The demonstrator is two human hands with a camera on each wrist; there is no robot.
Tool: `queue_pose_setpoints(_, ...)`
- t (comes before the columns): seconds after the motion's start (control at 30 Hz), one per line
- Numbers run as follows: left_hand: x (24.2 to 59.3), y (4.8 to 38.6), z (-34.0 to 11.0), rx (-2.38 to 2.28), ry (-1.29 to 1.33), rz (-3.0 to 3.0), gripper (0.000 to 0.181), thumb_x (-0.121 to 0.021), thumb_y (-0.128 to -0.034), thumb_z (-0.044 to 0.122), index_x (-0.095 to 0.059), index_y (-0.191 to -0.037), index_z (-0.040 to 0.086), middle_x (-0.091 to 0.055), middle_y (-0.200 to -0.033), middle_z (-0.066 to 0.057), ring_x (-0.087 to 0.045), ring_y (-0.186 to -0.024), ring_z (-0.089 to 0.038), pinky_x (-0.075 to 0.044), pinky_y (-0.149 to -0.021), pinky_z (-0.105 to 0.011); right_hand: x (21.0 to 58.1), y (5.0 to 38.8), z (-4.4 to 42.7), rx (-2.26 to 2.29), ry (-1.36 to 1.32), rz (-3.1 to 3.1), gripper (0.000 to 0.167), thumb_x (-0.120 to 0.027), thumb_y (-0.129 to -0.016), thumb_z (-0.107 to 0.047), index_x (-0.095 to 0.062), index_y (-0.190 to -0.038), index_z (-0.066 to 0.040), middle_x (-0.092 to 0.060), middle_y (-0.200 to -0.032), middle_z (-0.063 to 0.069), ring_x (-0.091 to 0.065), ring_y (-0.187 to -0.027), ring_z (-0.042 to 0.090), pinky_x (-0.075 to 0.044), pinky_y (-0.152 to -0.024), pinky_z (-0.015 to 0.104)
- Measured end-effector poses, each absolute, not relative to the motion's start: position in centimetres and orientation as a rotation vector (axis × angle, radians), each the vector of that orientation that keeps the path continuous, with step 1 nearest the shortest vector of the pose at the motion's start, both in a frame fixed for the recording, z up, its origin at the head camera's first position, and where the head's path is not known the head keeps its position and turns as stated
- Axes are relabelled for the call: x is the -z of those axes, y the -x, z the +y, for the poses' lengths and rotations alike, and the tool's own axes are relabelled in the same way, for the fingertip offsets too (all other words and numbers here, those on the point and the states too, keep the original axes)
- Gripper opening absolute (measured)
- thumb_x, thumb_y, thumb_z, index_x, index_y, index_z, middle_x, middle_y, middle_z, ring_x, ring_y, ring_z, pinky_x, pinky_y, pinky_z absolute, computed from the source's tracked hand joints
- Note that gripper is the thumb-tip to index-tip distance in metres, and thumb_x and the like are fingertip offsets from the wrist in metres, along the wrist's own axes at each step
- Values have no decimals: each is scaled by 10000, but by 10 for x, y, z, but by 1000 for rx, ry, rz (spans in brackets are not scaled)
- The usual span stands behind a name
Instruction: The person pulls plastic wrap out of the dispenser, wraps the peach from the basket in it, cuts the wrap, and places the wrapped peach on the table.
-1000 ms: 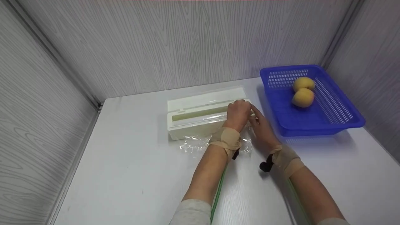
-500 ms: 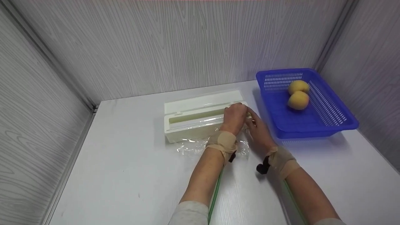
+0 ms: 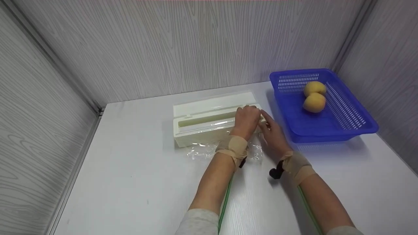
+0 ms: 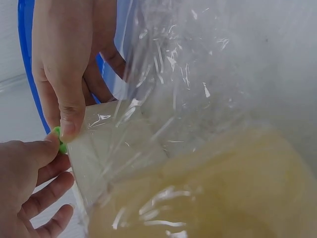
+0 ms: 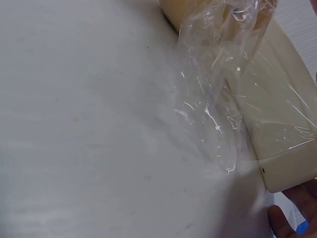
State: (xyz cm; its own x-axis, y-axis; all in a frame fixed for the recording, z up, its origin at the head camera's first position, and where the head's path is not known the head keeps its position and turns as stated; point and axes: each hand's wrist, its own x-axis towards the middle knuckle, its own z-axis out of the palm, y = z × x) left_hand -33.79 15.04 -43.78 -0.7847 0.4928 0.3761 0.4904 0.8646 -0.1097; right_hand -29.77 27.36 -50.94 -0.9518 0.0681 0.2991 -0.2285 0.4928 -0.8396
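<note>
Enclosing the work on the three sides in view, three grey-white wood-grain walls point(image 3: 183, 49) stand round one white tabletop point(image 3: 124, 169). Two forearms point(image 3: 209, 187) reach across it from the near edge, each ending in a pale sleeve point(image 3: 200, 220).

Of the containers there are two. One blue basket point(image 3: 326, 131) with slotted sides sits at the back right; in it lie two yellow fruits point(image 3: 314, 102), touching, one behind the other. To its left, well apart from the walls' side corners, rests one long white box point(image 3: 196, 138), its single lid point(image 3: 215, 100) folded back behind it and its slot open along the top. One sheet of clear film point(image 3: 200, 151) runs over the front and lies crumpled on the tabletop.

Two hands meet at the box's right end. The right hand point(image 3: 275, 135) grips that end, thumb at the corner, fingers behind. The left hand point(image 3: 247, 120), over the top, pinches one small green piece point(image 4: 61, 141) between thumb and finger, as the left wrist view shows.

Beige tape point(image 3: 233, 147) wraps both wrists, each with one black device point(image 3: 276, 173). Two thin green cords point(image 3: 225, 205) run along the forearms.
</note>
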Motion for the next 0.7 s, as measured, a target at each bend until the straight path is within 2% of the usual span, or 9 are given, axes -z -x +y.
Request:
queue_pose_setpoints(0.2,438,339,149,-40,735,-2646,186,-594,-945,206,-780,-940,208,-760,-917,44,-714,-831,-157,-571,-704,-349,504,295,272,-1488,-146,-2438,515,-499,-1032,-145,-368,-1528,-106,-632,-1219,213,-616,-1028,328,-459,-813,214)
queue_pose_setpoints(0.3,439,340,149,-54,741,-2645,186,-593,-943,203,-780,-940,206,-758,-915,45,-714,-825,-158,-570,-702,-345,493,288,270,-1547,-152,-2441,523,-491,-1033,-130,-345,-1530,-61,-616,-1185,278,-600,-1028,402,-454,-778,197)
queue_pose_setpoints(0.43,441,339,147,-67,748,-2635,183,-598,-935,191,-780,-938,209,-754,-914,55,-711,-826,-151,-569,-708,-340,479,279,265,-1590,-147,-2455,528,-485,-1032,-113,-328,-1530,-31,-601,-1217,284,-593,-1068,441,-472,-794,222)
queue_pose_setpoints(0.6,442,339,144,-70,761,-2597,182,-600,-927,163,-779,-938,193,-754,-898,46,-711,-810,-150,-572,-697,-336,485,281,266,-1552,-149,-2458,525,-477,-1040,-148,-329,-1535,-53,-599,-1228,249,-592,-1085,427,-481,-847,290)
queue_pose_setpoints(0.7,443,339,142,-47,767,-2584,179,-598,-927,161,-774,-934,189,-753,-893,44,-709,-805,-150,-570,-696,-335,496,288,271,-1511,-152,-2467,530,-475,-1046,-209,-327,-1547,-121,-609,-1242,210,-604,-1088,373,-492,-857,300)
